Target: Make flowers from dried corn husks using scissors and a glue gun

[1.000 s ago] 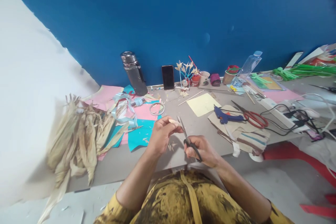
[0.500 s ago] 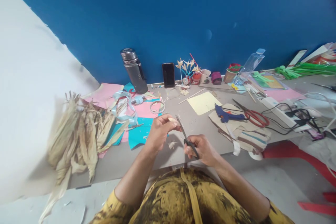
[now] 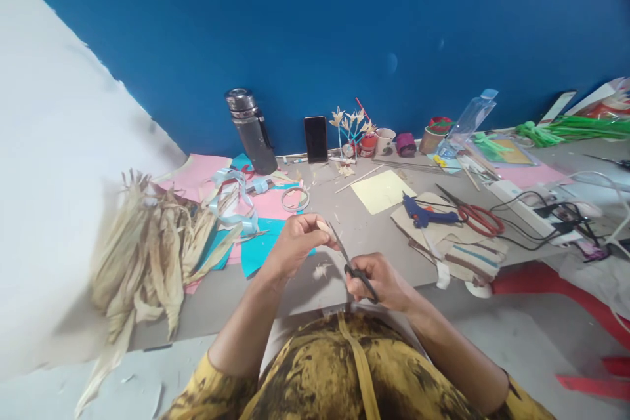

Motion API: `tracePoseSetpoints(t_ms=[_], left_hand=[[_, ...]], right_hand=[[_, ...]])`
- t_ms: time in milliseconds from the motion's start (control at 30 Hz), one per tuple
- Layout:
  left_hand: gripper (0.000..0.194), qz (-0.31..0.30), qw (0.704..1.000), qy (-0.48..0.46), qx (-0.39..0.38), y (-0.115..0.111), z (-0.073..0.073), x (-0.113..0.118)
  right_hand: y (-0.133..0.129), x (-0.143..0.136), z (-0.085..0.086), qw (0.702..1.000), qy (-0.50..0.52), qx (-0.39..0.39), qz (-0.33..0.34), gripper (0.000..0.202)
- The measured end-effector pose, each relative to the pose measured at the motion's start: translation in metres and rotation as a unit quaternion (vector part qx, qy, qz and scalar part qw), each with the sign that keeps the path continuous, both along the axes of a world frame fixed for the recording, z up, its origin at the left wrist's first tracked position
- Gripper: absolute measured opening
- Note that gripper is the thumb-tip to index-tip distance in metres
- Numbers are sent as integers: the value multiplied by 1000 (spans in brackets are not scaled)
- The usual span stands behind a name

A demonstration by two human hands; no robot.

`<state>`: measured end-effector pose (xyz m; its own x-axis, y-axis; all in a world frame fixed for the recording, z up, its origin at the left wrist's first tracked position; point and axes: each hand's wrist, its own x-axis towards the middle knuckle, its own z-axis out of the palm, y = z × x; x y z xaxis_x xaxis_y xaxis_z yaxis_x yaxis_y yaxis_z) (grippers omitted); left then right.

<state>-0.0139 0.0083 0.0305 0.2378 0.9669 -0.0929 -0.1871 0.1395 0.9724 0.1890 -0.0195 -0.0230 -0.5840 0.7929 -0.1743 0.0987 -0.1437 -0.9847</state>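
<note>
Between the fingertips of my left hand (image 3: 298,243) is a small pale piece of corn husk (image 3: 323,226). My right hand (image 3: 378,281) is wrapped round the handles of dark scissors (image 3: 341,246), whose blades point up and left and reach the held piece. Whether the blades are apart is hard to make out. Under my hands, pale husk scraps (image 3: 321,270) lie on the table. A heap of dried corn husks (image 3: 156,256) lies to the left, with its ends over the table's front edge.
A blue glue gun (image 3: 427,215) and red-handled scissors (image 3: 481,218) lie at the right, near a white power strip (image 3: 530,213) with cables. At the back stand a flask (image 3: 252,134), a phone (image 3: 315,139), husk flowers (image 3: 350,125) and a tilted plastic bottle (image 3: 467,123).
The scissors in my right hand have shifted slightly, with their blades lower beside the pale piece. My left hand has moved very little. The things on the table stay in place.
</note>
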Motion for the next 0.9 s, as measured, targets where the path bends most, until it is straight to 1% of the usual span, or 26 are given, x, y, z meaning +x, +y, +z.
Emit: tracePoseSetpoints(t_ms=[167,267,367,433,467,533,600,667,733,767,867,900], left_hand=[[4,-6,1000,10,3,-1,3,-1],[1,-20,1000,21,-1,-2,3,-1],[3,-26,999,29,2,-2,3,-2],[3,-26,999,30,2,-2,1,-4],[4,-21,999,29,2,-2,0,-4],[9,0,1000,31,3,-2,-3,-6],[12,41,998,40,8,-1,-8,-6],[13,86,995,39,12,0,-15,-3],[13,101,995,10,2,0,-21,2],[13,90,996,-15,-10,-1,-24,6],[15,23,994,-81,-64,-3,-29,17],[16,11,992,-93,-81,-4,-30,20]], right_hand=[[-2,-2,-5,1000,-10,-21,-17,44],[-3,0,-6,1000,-8,-25,-3,44],[-3,2,-7,1000,5,-12,21,45],[-1,3,-7,1000,7,1,19,48],[1,4,-8,1000,1,9,3,49],[7,4,-7,998,-26,31,-50,48],[15,3,-6,991,-71,57,-102,44],[23,1,-5,982,-116,80,-125,42],[29,-1,-4,977,-142,90,-130,40],[31,-3,-4,976,-148,90,-129,40],[34,-10,-6,976,-157,88,-125,40],[34,-13,-6,976,-157,87,-123,41]])
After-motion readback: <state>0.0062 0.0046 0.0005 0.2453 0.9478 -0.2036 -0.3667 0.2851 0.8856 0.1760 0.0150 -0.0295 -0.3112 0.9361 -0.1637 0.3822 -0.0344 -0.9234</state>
